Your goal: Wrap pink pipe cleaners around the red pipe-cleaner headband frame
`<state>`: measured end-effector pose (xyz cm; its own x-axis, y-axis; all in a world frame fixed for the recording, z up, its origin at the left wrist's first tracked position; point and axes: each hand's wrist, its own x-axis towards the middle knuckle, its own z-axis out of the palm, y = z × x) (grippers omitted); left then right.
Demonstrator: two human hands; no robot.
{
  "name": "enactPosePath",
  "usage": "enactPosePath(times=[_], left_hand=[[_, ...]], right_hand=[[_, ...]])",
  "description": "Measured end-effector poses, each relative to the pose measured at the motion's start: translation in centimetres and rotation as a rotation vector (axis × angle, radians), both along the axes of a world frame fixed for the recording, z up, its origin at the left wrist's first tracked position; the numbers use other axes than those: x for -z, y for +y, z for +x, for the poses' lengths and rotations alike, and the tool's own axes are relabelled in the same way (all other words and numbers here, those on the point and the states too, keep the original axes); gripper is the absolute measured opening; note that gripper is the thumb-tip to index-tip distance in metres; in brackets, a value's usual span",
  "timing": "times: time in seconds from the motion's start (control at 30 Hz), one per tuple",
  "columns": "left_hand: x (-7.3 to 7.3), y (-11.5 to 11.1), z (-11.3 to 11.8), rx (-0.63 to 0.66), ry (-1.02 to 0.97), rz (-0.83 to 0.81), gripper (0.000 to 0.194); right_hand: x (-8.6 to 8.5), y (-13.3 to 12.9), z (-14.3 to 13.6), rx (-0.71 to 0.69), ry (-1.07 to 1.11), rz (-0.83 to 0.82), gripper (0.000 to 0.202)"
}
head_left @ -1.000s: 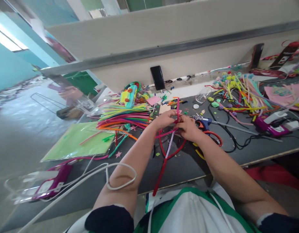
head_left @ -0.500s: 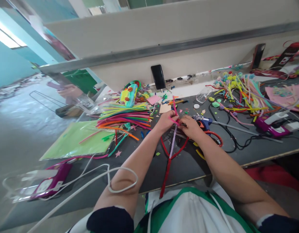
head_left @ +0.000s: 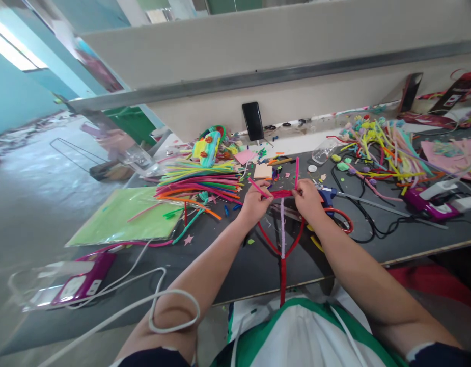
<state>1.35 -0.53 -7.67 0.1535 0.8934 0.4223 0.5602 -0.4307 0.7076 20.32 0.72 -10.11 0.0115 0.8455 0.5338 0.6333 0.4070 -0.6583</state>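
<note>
Just right of centre in the frame, the left grip (head_left: 257, 208) and the right grip (head_left: 309, 200) are both pinching the red forked piece (head_left: 283, 267), one at each end of its crossbar, which is running roughly level between them. A pink strip (head_left: 259, 187) is slanting from the left grip toward the upper left; a second pink strip (head_left: 297, 171) is standing nearly upright above the right grip. Below, a lilac strip (head_left: 283, 229) is running down between two red sides, which are converging into one stem. The stem's long axis is pointing straight toward the bottom of the frame, crossing the near edge of the surface (head_left: 254, 275).
</note>
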Motion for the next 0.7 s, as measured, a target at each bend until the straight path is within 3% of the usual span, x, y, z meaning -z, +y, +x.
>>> enactPosePath(times=[0.2,0.33,0.47,0.6,0.7], left_hand=[[0.6,0.0,0.0,-0.041,-0.137,-0.056,0.009],[0.5,0.1,-0.1,-0.014,-0.233,-0.131,0.008],[-1.7,-0.2,-0.7,0.100,-0.339,-0.195,0.010],[-4.5,-1.0,-0.6,0.199,-0.534,-0.280,0.023],[-5.9,-1.6,0.2,0.186,-0.608,-0.357,0.036]], right_hand=[[-0.1,-0.2,-0.5,0.010,0.062,0.009,0.026],[-0.7,-0.2,-0.2,0.034,0.093,-0.081,0.025],[-1.4,-0.5,0.0,-0.110,0.275,-0.159,0.014],[-1.7,-0.8,-0.1,-0.191,0.449,-0.065,0.014],[-1.8,-1.0,0.1,-0.211,0.526,-0.003,0.011]])
